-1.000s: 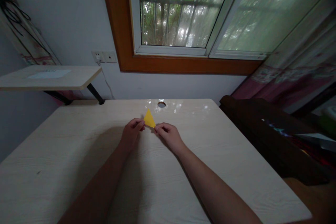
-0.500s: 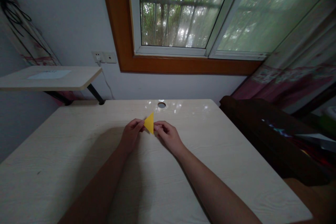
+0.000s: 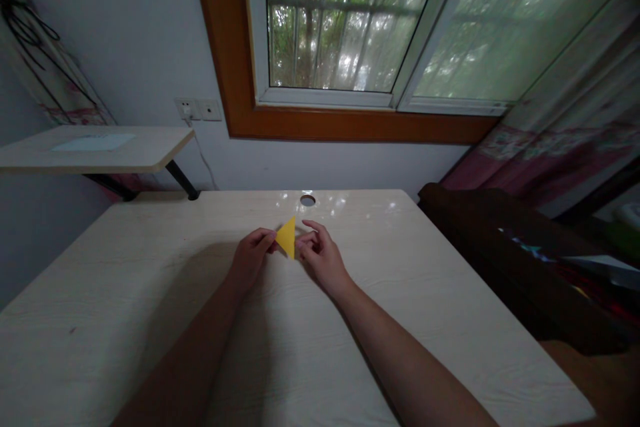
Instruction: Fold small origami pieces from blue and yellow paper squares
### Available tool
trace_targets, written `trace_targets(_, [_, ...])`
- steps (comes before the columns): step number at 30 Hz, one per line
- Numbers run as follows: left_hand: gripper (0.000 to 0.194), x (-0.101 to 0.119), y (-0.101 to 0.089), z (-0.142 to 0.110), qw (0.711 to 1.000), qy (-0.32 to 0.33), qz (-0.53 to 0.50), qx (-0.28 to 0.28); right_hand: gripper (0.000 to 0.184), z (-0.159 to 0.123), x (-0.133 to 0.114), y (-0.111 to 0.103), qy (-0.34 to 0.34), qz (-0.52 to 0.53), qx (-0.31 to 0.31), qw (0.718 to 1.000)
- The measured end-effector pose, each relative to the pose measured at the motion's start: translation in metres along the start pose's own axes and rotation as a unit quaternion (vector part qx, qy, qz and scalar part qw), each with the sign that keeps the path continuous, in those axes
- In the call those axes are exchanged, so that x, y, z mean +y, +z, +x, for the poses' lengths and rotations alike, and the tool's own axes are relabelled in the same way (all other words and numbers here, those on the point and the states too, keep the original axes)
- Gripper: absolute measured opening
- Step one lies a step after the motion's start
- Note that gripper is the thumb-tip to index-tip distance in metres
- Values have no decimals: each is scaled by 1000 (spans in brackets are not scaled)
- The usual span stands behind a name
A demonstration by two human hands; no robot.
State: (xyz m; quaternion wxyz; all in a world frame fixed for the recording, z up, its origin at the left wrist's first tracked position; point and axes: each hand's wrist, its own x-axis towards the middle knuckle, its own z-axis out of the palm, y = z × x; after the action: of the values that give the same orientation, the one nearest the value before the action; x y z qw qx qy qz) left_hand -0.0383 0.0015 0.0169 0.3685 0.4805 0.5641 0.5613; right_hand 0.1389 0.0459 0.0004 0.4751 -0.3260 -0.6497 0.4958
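Note:
A small triangular piece of folded yellow paper (image 3: 287, 238) is held up over the desk, its long straight edge facing right. My left hand (image 3: 254, 248) pinches its left corner between thumb and fingers. At the right edge, the thumb and a curled finger of my right hand (image 3: 324, 255) close in on the paper and appear to grip it. The right index finger is lifted away from the paper, pointing up and left. The paper's back side and the fingertips behind it are hidden.
Both forearms lie over a pale wood desk (image 3: 410, 320) with a round cable hole (image 3: 308, 201) near its back edge. A raised shelf (image 3: 150, 153) on black legs carries a paper sheet (image 3: 94, 142) at the left. Dark furniture (image 3: 480, 227) stands beyond the right edge.
My right index finger has lifted off the paper's edge and now points up. The yellow paper has shifted very slightly right and down, with the left hand still pinching it.

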Motion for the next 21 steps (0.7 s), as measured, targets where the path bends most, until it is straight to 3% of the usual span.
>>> trace_targets(5, [26, -4, 0, 1, 1000, -2, 0, 9, 46, 0, -2, 1, -7, -11, 4, 1000])
trace_targets(13, [29, -12, 1, 4, 998, -31, -49, 16, 60, -1, -1, 3, -32, -42, -49, 997])
trace_targets(21, [30, -10, 2, 3, 994, -49, -95, -16, 48, -1, -5, 0, -76, -138, -44, 987])
